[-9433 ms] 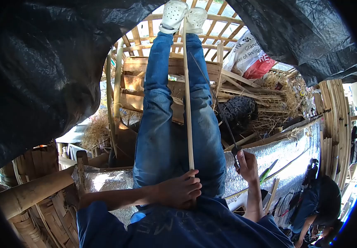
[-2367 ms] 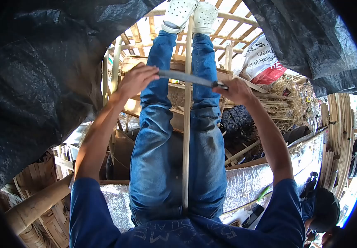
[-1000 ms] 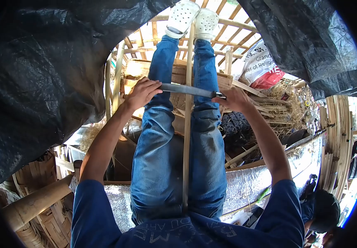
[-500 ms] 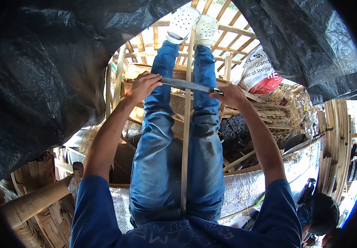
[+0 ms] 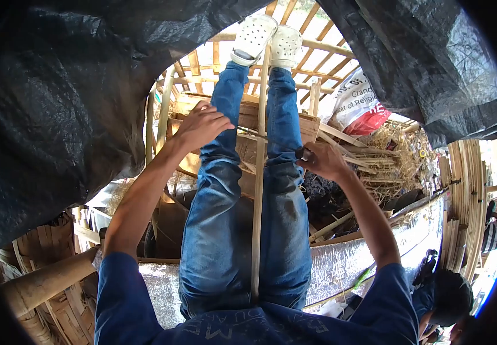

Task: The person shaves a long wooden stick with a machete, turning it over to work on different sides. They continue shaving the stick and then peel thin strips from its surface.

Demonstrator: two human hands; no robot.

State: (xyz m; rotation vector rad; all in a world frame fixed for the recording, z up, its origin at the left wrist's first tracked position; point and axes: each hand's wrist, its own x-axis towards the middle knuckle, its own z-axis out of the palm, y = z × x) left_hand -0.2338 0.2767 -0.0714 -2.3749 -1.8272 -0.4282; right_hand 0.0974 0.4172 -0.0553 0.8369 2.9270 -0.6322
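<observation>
A long, narrow bamboo strip [image 5: 260, 195] runs lengthwise between my outstretched legs, from my lap up to my shoes. Across it lies a long knife [image 5: 249, 132], its blade turned almost edge-on and showing as a thin dark line. My right hand [image 5: 324, 160] is closed around the knife's handle at the right of the strip. On the left, my left hand [image 5: 203, 127] has its fingers bent over the blade's tip end. Both hands are above my shins. Whether the blade touches the strip is hard to see.
Black plastic sheeting [image 5: 58, 115] hangs at left and upper right. Beyond my shoes is a bamboo slat frame [image 5: 323, 46]. A printed sack [image 5: 360, 103], straw [image 5: 400, 167] and bundled bamboo strips [image 5: 467, 195] lie to the right. Another person's head [image 5: 449, 296] shows at lower right.
Both hands and the knife have come down a little along the strip towards me. The blade has rotated from showing its flat side to nearly edge-on.
</observation>
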